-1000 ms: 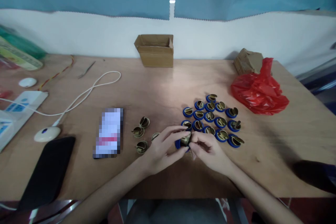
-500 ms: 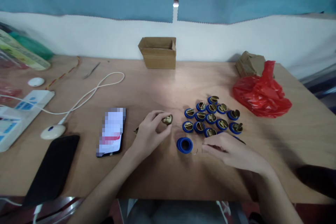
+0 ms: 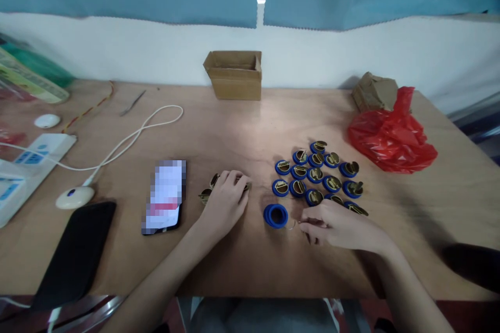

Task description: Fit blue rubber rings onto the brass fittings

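Note:
My left hand (image 3: 228, 196) lies low over the table, its fingers curled down on a round brass piece (image 3: 245, 182) that is mostly hidden. Beside it more brass pieces (image 3: 205, 196) show to the left of the knuckles. My right hand (image 3: 332, 223) is pinched closed, and a thin curved wire (image 3: 291, 225) sticks out from its fingertips. Between both hands stands a blue ring-shaped piece (image 3: 276, 216) with an open dark centre. Behind my right hand several blue pieces topped with brass discs (image 3: 314, 174) sit in a close group.
A phone with a lit screen (image 3: 164, 195) and a black phone (image 3: 74, 255) lie on the left, near a white cable (image 3: 135, 138) and a power strip (image 3: 42, 153). An open cardboard box (image 3: 236, 86) stands at the back, a red plastic bag (image 3: 392, 140) at the right.
My left hand has lowered the brass piece to the table, and its fingers now cover most of it. My right hand stays pinched in nearly the same place.

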### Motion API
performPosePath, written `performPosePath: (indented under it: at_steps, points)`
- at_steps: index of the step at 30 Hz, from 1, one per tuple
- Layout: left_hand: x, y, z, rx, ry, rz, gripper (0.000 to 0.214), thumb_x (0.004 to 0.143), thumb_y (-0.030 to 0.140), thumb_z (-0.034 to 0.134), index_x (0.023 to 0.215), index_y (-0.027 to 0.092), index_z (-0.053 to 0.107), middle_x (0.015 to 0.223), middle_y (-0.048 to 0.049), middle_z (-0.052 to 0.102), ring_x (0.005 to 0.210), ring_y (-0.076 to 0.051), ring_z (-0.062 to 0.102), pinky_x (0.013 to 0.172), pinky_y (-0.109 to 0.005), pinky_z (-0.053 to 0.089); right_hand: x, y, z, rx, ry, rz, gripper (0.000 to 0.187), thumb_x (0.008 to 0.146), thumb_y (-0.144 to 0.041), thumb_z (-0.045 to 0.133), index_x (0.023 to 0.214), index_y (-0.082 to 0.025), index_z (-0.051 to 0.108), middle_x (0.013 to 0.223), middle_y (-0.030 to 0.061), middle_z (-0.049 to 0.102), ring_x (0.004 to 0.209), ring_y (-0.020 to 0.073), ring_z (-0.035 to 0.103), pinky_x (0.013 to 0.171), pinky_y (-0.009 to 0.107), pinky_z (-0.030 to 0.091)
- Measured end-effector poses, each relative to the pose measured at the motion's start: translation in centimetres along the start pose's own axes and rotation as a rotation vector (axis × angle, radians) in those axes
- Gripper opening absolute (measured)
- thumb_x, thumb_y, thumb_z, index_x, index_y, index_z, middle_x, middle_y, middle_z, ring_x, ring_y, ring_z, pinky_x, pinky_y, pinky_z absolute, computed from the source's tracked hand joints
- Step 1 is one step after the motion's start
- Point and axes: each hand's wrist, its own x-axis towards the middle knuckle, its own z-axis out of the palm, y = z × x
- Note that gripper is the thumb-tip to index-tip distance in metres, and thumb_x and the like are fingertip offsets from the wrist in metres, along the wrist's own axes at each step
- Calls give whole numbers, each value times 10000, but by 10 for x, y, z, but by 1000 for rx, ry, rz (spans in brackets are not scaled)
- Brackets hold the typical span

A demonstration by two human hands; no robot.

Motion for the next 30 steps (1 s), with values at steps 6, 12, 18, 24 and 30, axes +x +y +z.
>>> performPosePath:
  at_steps: [6,12,18,24,30]
  points:
    - [0,1,0,-19,-33,-16,142,911,99,547,1007,169,625,1051,-122,650,978,-299,553,861,-464,505,-3,2,-3,18,-48,2,367,1017,-308,490,699,-186,626,549,-23,641,480,108,619,477,219,366]
    - [0,2,1,-26,-28,-26,123,918,129,571,1015,175,630,1065,-112,653,1006,-294,565,889,-458,504,-11,0,-11,-74,-10,-34,422,1037,-317,468,656,-186,591,530,-34,586,455,85,519,464,232,309]
    - [1,3,0,-19,-25,-19,114,924,138,564,1011,163,633,1059,-127,663,1016,-308,573,895,-475,504,-13,-3,-10,-34,90,-96,324,1005,-292,514,729,-204,661,571,-43,554,507,106,484,483,248,279]
    - [0,2,2,-35,5,-12,116,927,161,558,1009,183,636,1062,-118,668,1025,-306,584,898,-478,507,-5,-5,0,-95,-34,-131,180,973,-219,534,900,-224,699,554,-75,465,491,97,452,507,250,247]
    - [-1,1,3,0,1,3,115,933,165,557,1023,184,626,1064,-114,663,1021,-296,584,895,-466,514,-7,3,-4,-75,-75,-154,207,967,-240,564,796,-203,673,572,-74,465,510,85,441,505,246,239]
